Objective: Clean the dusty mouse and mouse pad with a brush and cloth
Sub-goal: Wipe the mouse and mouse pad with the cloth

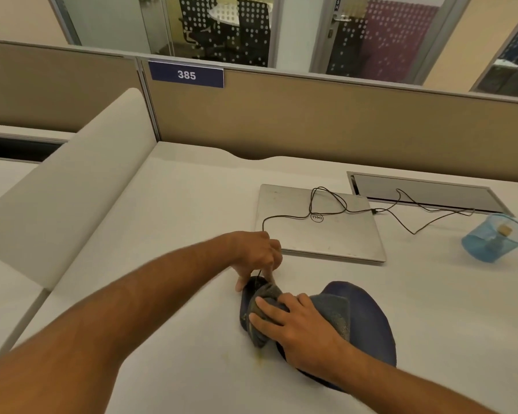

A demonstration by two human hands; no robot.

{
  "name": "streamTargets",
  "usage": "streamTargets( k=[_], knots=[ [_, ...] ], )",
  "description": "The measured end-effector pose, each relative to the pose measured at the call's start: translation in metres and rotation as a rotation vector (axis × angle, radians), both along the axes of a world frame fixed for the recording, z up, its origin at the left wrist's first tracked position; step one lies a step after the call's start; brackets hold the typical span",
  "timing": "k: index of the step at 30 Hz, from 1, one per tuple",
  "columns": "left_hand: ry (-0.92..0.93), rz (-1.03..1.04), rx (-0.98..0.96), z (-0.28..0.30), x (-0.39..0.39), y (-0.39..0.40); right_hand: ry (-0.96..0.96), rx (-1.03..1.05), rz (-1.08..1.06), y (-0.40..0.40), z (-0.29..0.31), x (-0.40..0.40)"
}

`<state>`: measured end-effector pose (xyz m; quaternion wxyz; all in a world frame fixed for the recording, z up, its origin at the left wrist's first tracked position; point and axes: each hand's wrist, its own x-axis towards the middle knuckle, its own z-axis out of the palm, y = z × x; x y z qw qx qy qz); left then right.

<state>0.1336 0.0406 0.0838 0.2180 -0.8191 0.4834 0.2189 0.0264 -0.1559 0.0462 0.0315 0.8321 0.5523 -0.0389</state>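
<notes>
The mouse (pixel 253 289) is dark and sits on the white desk (pixel 174 234), just in front of the near left corner of the closed silver laptop (pixel 317 225). Most of the mouse is hidden under a gray cloth (pixel 326 312).

The left hand (pixel 257 255) reaches down from above, and its fingers and thumb grip the far end of the mouse, where the thin black cable (pixel 284 218) comes out. The right hand (pixel 299 327) lies flat on the cloth with straight fingers and presses it onto the near side of the mouse.

The dark blue mouse pad (pixel 371 324) lies in front of the laptop too, under the cloth and the right wrist. The mouse touches its left edge.

The cable loops over the laptop lid and runs off to the right side of the laptop. A blue see-through cup (pixel 491 240) stands well to the right of the laptop, with something small inside that is too blurry to tell.

Behind the laptop stands a tan wall with a blue sign (pixel 186 74) that says 385.
</notes>
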Motion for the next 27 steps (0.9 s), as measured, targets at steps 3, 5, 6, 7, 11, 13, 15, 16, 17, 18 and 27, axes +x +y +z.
streamTargets(
  k=[3,5,6,7,11,13,15,16,17,18,27],
  knots=[
    [0.02,0.033,0.0,0.001,0.0,0.0,-0.071,-0.069,0.119,-0.008,-0.004,-0.007],
    [0.022,0.049,-0.003,0.001,0.0,0.0,-0.118,-0.102,0.16,-0.009,-0.003,-0.002],
    [0.018,0.049,0.0,0.0,-0.001,0.0,-0.125,-0.1,0.158,-0.007,0.0,0.002],
    [0.013,0.046,0.006,0.0,-0.002,-0.001,-0.127,-0.084,0.141,-0.003,0.003,0.005],
    [0.027,0.063,0.003,0.0,-0.002,-0.001,0.001,0.002,0.004,0.016,0.007,0.01],
    [0.039,0.077,0.005,0.0,-0.002,-0.002,0.001,-0.008,0.033,0.016,0.003,0.004],
    [0.051,0.091,0.005,0.001,-0.003,-0.002,-0.043,-0.073,0.126,0.012,-0.002,-0.003],
    [0.052,0.095,0.011,0.001,-0.004,-0.002,-0.055,-0.108,0.166,0.01,-0.003,-0.005],
    [0.048,0.094,0.018,0.002,-0.005,-0.002,-0.056,-0.125,0.191,0.01,-0.002,-0.005],
    [0.04,0.09,0.025,0.002,-0.005,-0.003,-0.057,-0.13,0.205,0.012,-0.001,-0.002],
    [-0.036,0.075,0.047,0.001,-0.011,-0.006,-0.012,0.016,-0.021,0.046,0.008,0.017]
  ],
)
